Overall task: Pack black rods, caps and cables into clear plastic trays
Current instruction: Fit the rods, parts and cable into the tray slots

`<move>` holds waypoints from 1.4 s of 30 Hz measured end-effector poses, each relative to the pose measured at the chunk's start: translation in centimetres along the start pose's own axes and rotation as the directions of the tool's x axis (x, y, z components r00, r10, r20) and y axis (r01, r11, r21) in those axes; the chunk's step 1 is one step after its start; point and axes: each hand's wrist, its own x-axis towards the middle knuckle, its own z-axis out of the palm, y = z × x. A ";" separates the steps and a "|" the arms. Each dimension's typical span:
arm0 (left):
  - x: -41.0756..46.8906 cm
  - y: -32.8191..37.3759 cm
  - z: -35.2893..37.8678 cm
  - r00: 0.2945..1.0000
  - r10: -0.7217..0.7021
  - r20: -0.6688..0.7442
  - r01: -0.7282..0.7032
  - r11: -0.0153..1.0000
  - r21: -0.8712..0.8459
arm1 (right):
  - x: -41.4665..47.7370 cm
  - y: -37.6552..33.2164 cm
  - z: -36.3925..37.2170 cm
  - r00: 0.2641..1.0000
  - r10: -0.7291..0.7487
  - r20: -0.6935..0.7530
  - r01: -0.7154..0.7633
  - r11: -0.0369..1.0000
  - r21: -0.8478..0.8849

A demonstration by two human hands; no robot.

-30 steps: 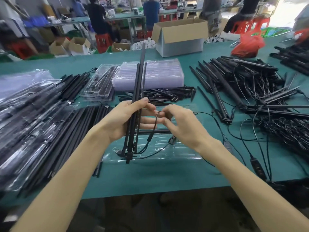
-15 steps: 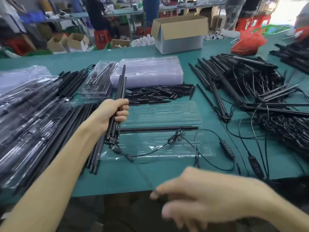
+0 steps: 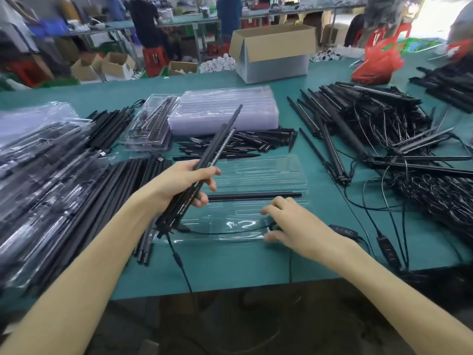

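Black rods in left hand; right hand pinching cable.

right hand back at tray, gripping cable, rods tilted

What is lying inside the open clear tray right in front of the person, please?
One black rod lies across the clear tray; a cable runs along its near channel. The right hand grips and hides the cable's end.

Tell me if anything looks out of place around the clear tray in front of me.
One thing: a thin black cable trails from the bundle of black rods in the left hand and hangs over the green table's front edge, outside the clear plastic tray.
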 end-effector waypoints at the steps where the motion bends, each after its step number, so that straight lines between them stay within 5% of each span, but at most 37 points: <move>1: -0.1 -0.1 0.2 1.000 -0.007 0.015 0.007 1.000 0.016 | 0.1 0.3 0.3 1.000 0.009 -0.001 -0.009 1.000 0.028; 6: 0.6 -0.7 0.6 0.999 -0.032 0.014 0.031 0.995 0.099 | 0.1 1.0 0.4 0.998 0.010 -0.065 0.001 0.987 0.163; 9: 0.8 -1.0 0.8 0.999 -0.022 0.049 0.014 0.988 0.156 | 0.4 1.0 0.0 1.000 -0.008 0.009 0.007 0.994 0.106; 13: 0.7 -1.2 0.6 0.990 0.009 0.141 -0.037 0.980 0.197 | -0.3 0.0 -0.9 0.992 -0.049 -0.118 0.055 0.997 0.048; 16: 0.5 -1.5 0.5 0.985 0.024 0.171 -0.068 0.963 0.261 | -1.5 -1.1 -1.7 0.974 -0.138 -0.182 0.177 0.959 0.221; 21: 0.8 -1.9 1.0 0.965 0.015 0.262 -0.137 0.880 0.455 | -3.0 -3.0 -1.1 0.953 -0.301 -0.047 0.296 0.882 0.367; 25: 1.2 -2.1 1.1 0.956 -0.009 0.294 -0.193 0.735 0.650 | -3.0 -2.3 -0.2 0.959 -0.285 0.001 0.266 0.895 0.358; 39: 1.9 -4.1 0.8 0.988 0.085 0.130 -0.156 0.514 0.843 | -2.9 -1.7 1.2 0.964 -0.266 0.004 0.228 0.833 0.504; 42: 1.5 -4.9 0.6 0.979 0.182 0.090 -0.176 0.543 0.821 | -3.0 -1.4 1.5 0.969 -0.248 -0.004 0.217 0.837 0.502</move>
